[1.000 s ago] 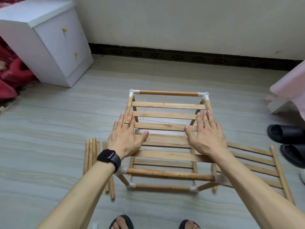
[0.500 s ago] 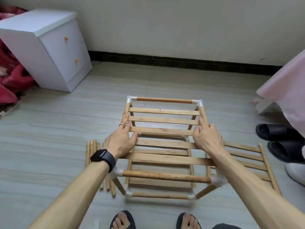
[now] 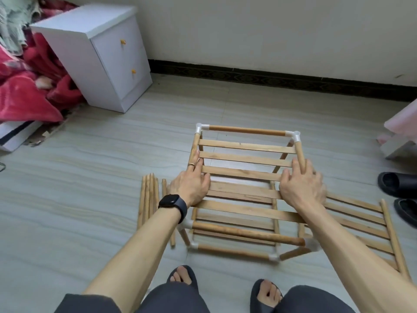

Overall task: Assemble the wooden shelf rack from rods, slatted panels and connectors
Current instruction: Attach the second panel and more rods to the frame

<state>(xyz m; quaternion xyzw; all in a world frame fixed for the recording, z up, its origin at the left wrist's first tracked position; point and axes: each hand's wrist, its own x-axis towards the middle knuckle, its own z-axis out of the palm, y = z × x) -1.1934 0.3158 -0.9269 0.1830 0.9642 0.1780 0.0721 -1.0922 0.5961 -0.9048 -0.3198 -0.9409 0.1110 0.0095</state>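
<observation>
The wooden shelf rack (image 3: 246,144) stands on the floor in front of me, two slatted tiers joined by rods and white corner connectors (image 3: 295,135). My left hand (image 3: 191,185), with a ring and a black watch, grips the top tier's left side rail. My right hand (image 3: 301,185) grips the right side rail, fingers curled over it. A spare slatted panel (image 3: 365,220) lies flat on the floor to the right, partly under my right arm. Several loose rods (image 3: 147,199) lie in a bundle left of the rack.
A white two-drawer cabinet (image 3: 108,57) stands at the back left beside red bedding (image 3: 24,96). Black slippers (image 3: 399,184) sit at the right edge, near a pink-covered object (image 3: 404,123). My feet in dark sandals (image 3: 182,276) are just below the rack.
My hands went from lying flat on the top slats to gripping the two side rails. The view shifted left and down, and the rack sits further right in the frame.
</observation>
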